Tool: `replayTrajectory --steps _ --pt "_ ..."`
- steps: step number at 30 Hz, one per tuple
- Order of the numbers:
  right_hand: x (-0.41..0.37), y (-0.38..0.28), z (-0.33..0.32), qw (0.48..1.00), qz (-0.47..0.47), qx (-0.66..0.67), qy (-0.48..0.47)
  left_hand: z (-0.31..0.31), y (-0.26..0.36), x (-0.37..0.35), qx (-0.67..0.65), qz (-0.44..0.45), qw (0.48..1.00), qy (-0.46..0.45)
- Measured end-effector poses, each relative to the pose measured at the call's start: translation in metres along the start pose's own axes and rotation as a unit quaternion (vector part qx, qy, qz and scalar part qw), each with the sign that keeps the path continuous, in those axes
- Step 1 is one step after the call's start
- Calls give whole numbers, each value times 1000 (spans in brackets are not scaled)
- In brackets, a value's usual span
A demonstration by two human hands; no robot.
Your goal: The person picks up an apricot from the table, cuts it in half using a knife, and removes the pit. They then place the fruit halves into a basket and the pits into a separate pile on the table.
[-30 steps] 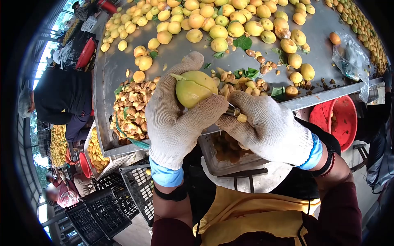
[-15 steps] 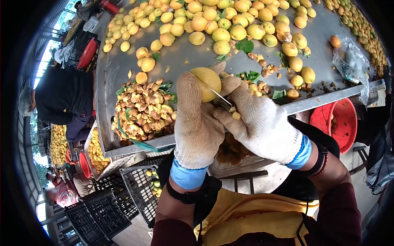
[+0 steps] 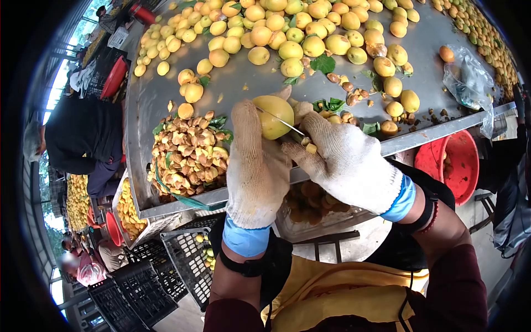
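In a knitted work glove, my left hand (image 3: 259, 160) is closed around a yellow apricot (image 3: 274, 117), held just over the near edge of the metal table. My right hand (image 3: 345, 152), gloved too, grips a small knife (image 3: 283, 122); its thin blade lies across the face of the apricot. A small yellow fruit piece (image 3: 311, 148) is by the right thumb at the base of the blade. Most of the knife's handle is hidden by the glove. Left of my left hand lies a heap of brown and yellow pit scraps (image 3: 188, 155).
Many loose apricots (image 3: 276, 36) cover the far part of the metal table (image 3: 232, 77). A plastic bag (image 3: 469, 77) lies at the right. Red basins (image 3: 462, 166), black crates (image 3: 191, 254) and a fruit-filled crate (image 3: 315, 205) stand below. Other people (image 3: 83, 133) are at the left.
Both hands, with the apricot and knife, stay close together in nearly the same pose. The whole view has shifted slightly, so table and fruit sit a little further left and up.
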State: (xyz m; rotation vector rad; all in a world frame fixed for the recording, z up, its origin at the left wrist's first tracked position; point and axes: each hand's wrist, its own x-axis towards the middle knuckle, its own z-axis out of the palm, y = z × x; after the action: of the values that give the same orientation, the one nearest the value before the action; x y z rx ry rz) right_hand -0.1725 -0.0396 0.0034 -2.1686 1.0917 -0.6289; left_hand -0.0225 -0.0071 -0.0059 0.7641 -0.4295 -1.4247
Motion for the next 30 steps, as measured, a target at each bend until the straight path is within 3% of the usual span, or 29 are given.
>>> replayTrajectory --steps 2,3,6,7,8,9,12,14,15,16,17,20,24,26,27,29,30 --pt "0 -4 -7 999 -11 35 18 -3 9 0 110 51 992 -47" --pt "-1 -5 -8 999 -8 47 11 -16 14 4 481 149 861 -70" --pt "-3 -13 -10 996 14 82 -14 -14 16 -1 521 186 831 -64" --pt "-3 -14 -7 997 15 75 -15 -10 13 -4 522 185 830 -63" --pt "-3 -15 -4 997 17 68 -15 -3 5 -7 268 114 956 -26" --pt "-3 -12 2 1000 6 6 20 1 1 -9 -9 34 999 13" --pt "4 -3 6 998 29 -43 -20 -4 1 -4 -27 -9 999 43" --pt "5 -4 -3 1000 5 -26 -12 -15 5 -1 20 34 999 1" --pt "4 -8 -12 999 19 34 -36 -26 10 5 318 151 935 -51" --pt "3 -10 -17 993 34 94 -61 -32 12 8 581 251 768 -97" --pt "-2 -9 -13 996 11 71 -44 -15 14 1 245 71 966 -48" --pt "-3 -13 -10 996 14 76 -48 -2 18 -8 322 105 941 -8" --pt "2 -9 0 999 -1 -34 2 3 20 -11 434 155 886 50" --pt "2 -5 4 1000 3 -9 3 3 19 -8 314 141 936 69" --pt "0 -7 5 1000 8 1 -6 1 17 -7 314 139 937 68" --pt "-2 -4 10 998 6 -53 -32 -7 15 -5 18 -23 1000 -9" --pt "-2 -2 10 998 4 -53 -31 -5 13 -3 18 -21 1000 -10"
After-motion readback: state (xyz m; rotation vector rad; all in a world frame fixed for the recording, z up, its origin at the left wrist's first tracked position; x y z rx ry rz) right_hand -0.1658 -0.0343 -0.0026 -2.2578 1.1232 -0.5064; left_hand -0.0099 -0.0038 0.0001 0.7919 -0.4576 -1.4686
